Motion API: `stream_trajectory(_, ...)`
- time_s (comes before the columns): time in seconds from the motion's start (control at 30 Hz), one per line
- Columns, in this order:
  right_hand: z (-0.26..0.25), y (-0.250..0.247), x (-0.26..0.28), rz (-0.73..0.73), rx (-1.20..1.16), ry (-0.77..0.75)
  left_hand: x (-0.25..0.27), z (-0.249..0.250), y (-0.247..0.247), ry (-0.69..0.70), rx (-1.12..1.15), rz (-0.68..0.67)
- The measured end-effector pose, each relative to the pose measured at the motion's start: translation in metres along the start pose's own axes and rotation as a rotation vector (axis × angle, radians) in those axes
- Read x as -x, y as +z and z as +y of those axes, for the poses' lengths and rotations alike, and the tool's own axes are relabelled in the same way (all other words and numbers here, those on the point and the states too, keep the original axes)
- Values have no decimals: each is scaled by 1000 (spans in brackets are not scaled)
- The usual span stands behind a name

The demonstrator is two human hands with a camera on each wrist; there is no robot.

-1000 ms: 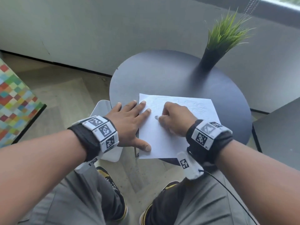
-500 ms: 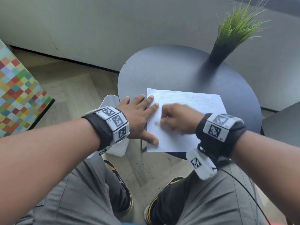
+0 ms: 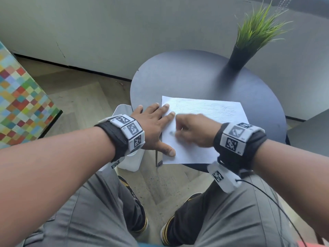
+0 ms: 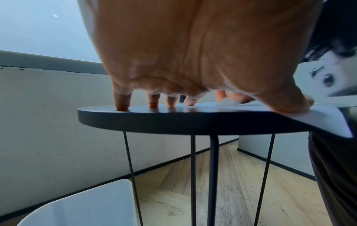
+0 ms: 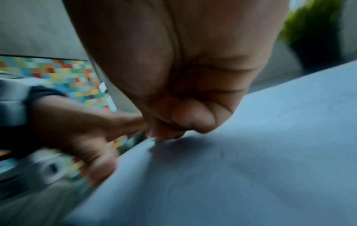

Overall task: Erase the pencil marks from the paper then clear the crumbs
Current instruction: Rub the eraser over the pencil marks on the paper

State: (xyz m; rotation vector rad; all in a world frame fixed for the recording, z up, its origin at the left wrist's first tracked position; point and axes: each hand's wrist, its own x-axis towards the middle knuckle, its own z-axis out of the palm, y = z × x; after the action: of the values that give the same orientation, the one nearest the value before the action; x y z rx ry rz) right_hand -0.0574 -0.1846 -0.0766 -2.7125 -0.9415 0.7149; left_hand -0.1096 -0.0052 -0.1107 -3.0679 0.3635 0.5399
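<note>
Change since earlier frame: our right hand (image 3: 194, 131) now sits nearer the paper's left edge, blurred in mid-stroke; our left hand (image 3: 154, 125) has kept its place.
Paper (image 3: 204, 139): lies flat on the round dark table (image 3: 195, 77), near corner overhanging the table's rim; faint pencil marks (image 3: 219, 108) remain along the paper's far side.
Left hand: fingers spread and straight, two fingertips and the thumb pressing the paper's left edge.
Right hand: fingers curled, pinching a small eraser (image 3: 172, 133) against the paper.
Handling (judgement): the sheet is light, thin and slippery, and would likely creep or crease under rubbing; we pin it beside the stroke.
Left wrist view: shows the overhanging corner (image 4: 336, 122) and the table legs, unseen from the head.
Right wrist view: too blurred to show the eraser clearly.
Potted plant (image 3: 252, 36): beyond the paper.
</note>
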Motion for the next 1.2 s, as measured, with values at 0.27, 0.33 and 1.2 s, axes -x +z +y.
stream_trajectory(0.27, 14, 4, 11, 98, 37, 5, -2, 4, -9, -1, -22, -45)
stream_trajectory(0.33, 4, 10, 20, -58, 41, -95, -2, 6, -11, -10, -21, -51)
stream_trajectory(1.2, 19, 1, 12, 72, 89, 13, -2, 23, -25, -51, -66, -87)
